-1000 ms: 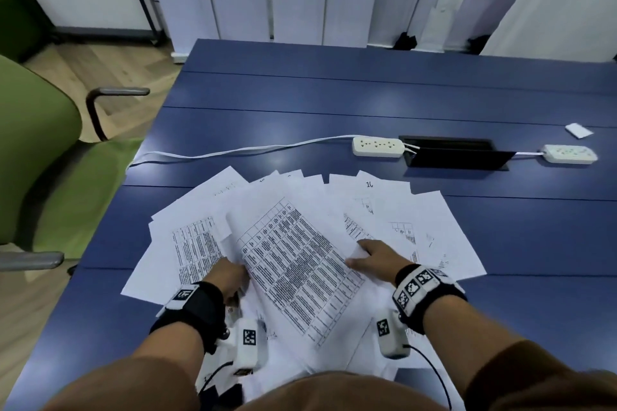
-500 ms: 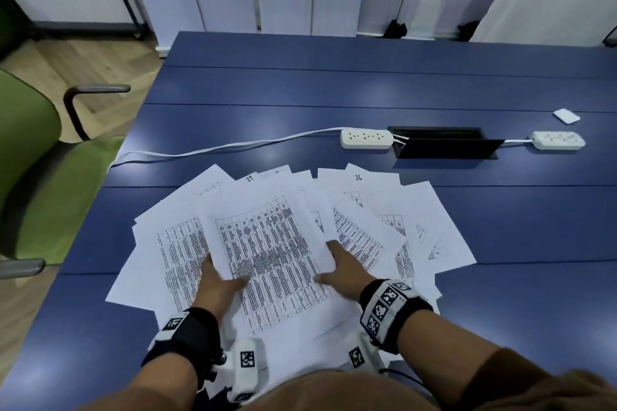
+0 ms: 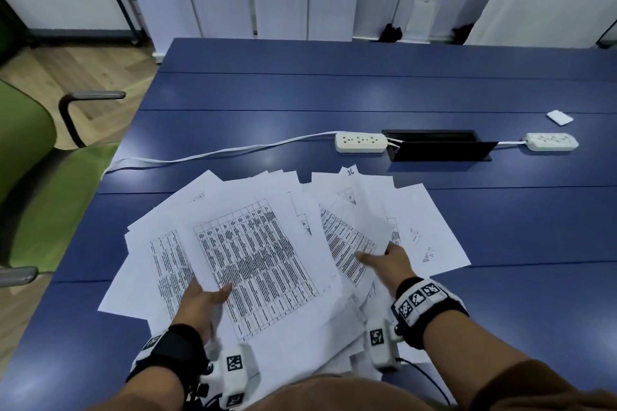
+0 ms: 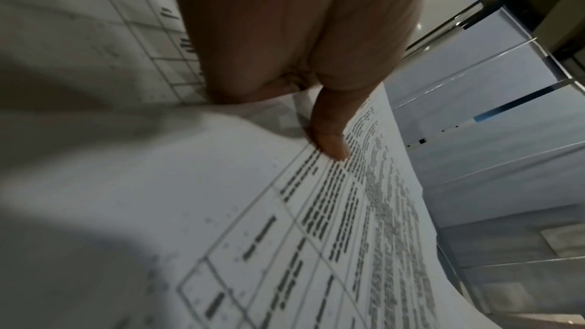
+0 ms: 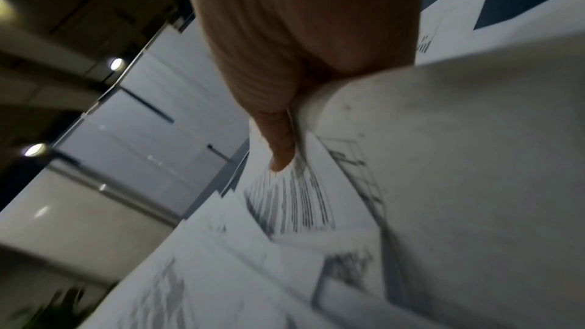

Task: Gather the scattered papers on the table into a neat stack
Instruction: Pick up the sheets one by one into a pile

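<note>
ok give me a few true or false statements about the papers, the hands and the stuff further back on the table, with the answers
1. The papers already lie in a squared-up stack. False: they are fanned out and overlapping on the blue table.
2. The left hand has its thumb on top of a sheet printed with a table. True.
3. The right hand is raised well clear of the papers. False: it holds sheets at the right side of the pile, thumb on top.
4. Two white power strips lie beyond the papers, one left of the black cable hatch and one right of it. True.
5. A laptop stands open on the table. False: none is in view.
</note>
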